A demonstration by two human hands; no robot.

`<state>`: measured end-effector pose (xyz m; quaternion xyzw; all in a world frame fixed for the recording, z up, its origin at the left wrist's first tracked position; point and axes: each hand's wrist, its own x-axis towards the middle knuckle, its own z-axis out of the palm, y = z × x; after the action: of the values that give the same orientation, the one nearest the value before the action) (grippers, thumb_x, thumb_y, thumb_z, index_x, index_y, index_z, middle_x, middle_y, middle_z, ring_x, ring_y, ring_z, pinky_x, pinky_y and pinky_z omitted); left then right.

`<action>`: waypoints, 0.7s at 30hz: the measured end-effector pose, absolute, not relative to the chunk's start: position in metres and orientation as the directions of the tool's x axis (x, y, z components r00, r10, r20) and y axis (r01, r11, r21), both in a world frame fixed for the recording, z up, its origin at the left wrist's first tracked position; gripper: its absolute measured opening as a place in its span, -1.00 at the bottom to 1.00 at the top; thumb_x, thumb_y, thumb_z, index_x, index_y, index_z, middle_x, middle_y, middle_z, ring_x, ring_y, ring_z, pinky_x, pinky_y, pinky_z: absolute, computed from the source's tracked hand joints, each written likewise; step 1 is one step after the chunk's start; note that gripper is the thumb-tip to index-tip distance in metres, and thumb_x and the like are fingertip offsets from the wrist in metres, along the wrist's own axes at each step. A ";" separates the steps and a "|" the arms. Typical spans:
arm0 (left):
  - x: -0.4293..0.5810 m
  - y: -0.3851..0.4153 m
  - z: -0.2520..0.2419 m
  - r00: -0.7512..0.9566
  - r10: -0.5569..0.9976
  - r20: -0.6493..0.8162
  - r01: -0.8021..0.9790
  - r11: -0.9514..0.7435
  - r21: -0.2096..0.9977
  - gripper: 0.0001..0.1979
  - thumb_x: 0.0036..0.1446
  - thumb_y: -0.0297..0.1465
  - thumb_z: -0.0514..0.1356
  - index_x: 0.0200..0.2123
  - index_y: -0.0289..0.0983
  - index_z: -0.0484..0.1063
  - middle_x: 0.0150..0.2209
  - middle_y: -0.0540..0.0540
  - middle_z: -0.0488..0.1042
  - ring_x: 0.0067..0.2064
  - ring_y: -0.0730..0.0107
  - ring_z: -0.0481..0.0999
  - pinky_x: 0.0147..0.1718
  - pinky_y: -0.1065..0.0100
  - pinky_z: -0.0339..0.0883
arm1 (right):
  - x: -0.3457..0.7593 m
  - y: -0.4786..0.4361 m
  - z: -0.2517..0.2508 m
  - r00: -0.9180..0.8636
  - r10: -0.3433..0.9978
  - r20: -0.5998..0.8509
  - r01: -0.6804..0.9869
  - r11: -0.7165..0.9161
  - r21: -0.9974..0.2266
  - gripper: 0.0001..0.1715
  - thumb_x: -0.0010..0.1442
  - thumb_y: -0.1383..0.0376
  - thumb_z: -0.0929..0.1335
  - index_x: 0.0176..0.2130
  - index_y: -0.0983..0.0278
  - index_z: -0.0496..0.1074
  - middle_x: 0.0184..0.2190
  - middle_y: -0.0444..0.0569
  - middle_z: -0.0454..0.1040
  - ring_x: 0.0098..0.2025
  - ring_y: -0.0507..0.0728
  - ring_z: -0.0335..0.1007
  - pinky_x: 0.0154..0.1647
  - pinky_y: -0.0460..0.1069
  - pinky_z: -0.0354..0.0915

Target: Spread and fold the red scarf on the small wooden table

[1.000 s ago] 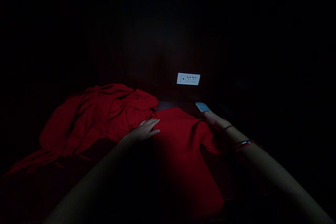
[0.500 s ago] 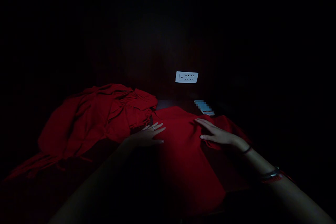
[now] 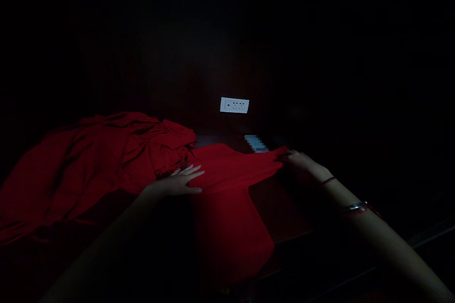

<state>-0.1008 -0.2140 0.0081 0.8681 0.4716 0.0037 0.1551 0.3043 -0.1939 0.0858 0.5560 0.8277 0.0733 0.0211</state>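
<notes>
- Red garment (image 3: pixel 227 184) lies flat on the dark tabletop (image 3: pixel 282 206).
- Left hand (image 3: pixel 179 182) rests on it, fingers spread.
- Right hand (image 3: pixel 302 162) pinches its outstretched sleeve's end.
- Crumpled red cloth (image 3: pixel 106 156) lies left.
- Phone (image 3: pixel 254 143) beyond the sleeve.
- White wall socket (image 3: pixel 234 105) behind.

A dark room around me, one white socket (image 3: pixel 234 105) ahead.
I face a wall (image 3: pixel 199 66), nearly black with a faint brown cast, the socket its brightest spot. Dim light reaches only the middle of my view; the edges sink into black. Below the wall I see a dark reddish table (image 3: pixel 280 203). Low on my right slants a thin line (image 3: pixel 432 237), too dim to name.
</notes>
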 end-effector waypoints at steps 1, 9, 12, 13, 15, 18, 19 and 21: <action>-0.101 -0.214 0.008 0.553 0.822 -0.137 0.819 -0.506 0.271 -0.28 -0.06 0.08 -0.09 0.14 -0.09 -0.13 0.20 -0.09 -0.27 0.19 0.08 -0.29 0.05 -0.02 -0.36 | 0.296 -0.195 0.089 -0.353 0.935 0.023 0.924 0.345 0.166 -0.66 -0.04 0.38 0.28 -0.19 0.23 0.40 -0.22 0.08 0.39 -0.20 0.21 0.30 -0.23 0.08 0.21; -0.097 -0.220 0.010 0.542 0.833 -0.111 0.828 -0.506 0.241 -0.23 -0.03 0.08 -0.16 0.17 -0.20 -0.25 0.20 -0.12 -0.33 0.19 0.18 -0.34 0.08 0.05 -0.37 | 0.169 -0.215 0.037 -0.635 0.768 0.077 0.766 0.640 -0.060 -0.42 0.17 0.08 0.07 0.13 0.23 0.00 0.14 0.10 -0.02 0.16 0.23 -0.17 0.06 0.20 -0.07; -0.096 -0.221 0.011 0.525 0.836 -0.159 0.844 -0.487 0.224 -0.19 -0.07 0.11 -0.15 0.17 -0.22 -0.25 0.20 -0.15 -0.33 0.19 0.14 -0.35 0.06 0.01 -0.37 | 0.161 -0.213 0.026 -0.620 0.775 -0.120 0.784 0.608 -0.127 -0.30 0.12 -0.03 0.06 0.16 0.24 -0.08 0.18 0.12 -0.16 0.18 0.30 -0.30 0.05 0.28 -0.15; -0.095 -0.221 0.011 0.529 0.833 -0.161 0.842 -0.491 0.224 -0.18 -0.07 0.11 -0.15 0.17 -0.22 -0.26 0.20 -0.15 -0.33 0.19 0.13 -0.35 0.06 0.01 -0.37 | 0.163 -0.211 0.028 -0.629 0.764 -0.146 0.777 0.612 -0.145 -0.28 0.11 -0.04 0.08 0.15 0.25 -0.06 0.18 0.13 -0.15 0.18 0.29 -0.27 0.06 0.26 -0.14; -0.095 -0.221 0.011 0.545 0.823 -0.157 0.831 -0.506 0.232 -0.17 -0.08 0.11 -0.13 0.17 -0.21 -0.27 0.20 -0.15 -0.33 0.19 0.12 -0.34 0.06 0.00 -0.36 | 0.163 -0.210 0.035 -0.673 0.733 -0.100 0.736 0.650 -0.191 -0.30 0.10 -0.01 0.12 0.13 0.29 0.01 0.14 0.15 -0.03 0.15 0.24 -0.13 0.08 0.16 -0.07; -0.096 -0.220 0.010 0.554 0.820 -0.142 0.823 -0.513 0.245 -0.18 -0.08 0.11 -0.12 0.17 -0.19 -0.26 0.20 -0.15 -0.32 0.19 0.12 -0.34 0.06 -0.01 -0.35 | 0.156 -0.213 0.040 -0.712 0.698 0.075 0.678 0.711 -0.189 -0.42 0.16 0.07 0.10 0.10 0.28 0.08 0.09 0.12 0.11 0.11 0.17 -0.02 0.06 0.12 -0.02; -0.097 -0.220 0.009 0.552 0.823 -0.135 0.823 -0.511 0.247 -0.18 -0.08 0.11 -0.13 0.17 -0.19 -0.26 0.20 -0.15 -0.33 0.19 0.12 -0.35 0.06 0.00 -0.34 | 0.152 -0.216 0.038 -0.714 0.695 0.084 0.678 0.716 -0.164 -0.44 0.17 0.09 0.09 0.10 0.26 0.07 0.10 0.11 0.09 0.12 0.18 -0.05 0.06 0.16 -0.03; -0.101 -0.220 0.009 0.554 0.823 -0.124 0.820 -0.514 0.254 -0.20 -0.06 0.10 -0.13 0.17 -0.19 -0.26 0.20 -0.14 -0.32 0.19 0.14 -0.34 0.06 0.03 -0.33 | 0.148 -0.223 0.030 -0.719 0.695 0.018 0.689 0.716 -0.115 -0.45 0.18 0.10 0.07 0.12 0.23 0.03 0.14 0.11 -0.01 0.15 0.23 -0.14 0.05 0.24 -0.07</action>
<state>-0.1012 -0.2195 0.0089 0.8699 0.4720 0.0061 0.1428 0.1485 -0.2229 0.0296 0.3738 0.9257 -0.0499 -0.0298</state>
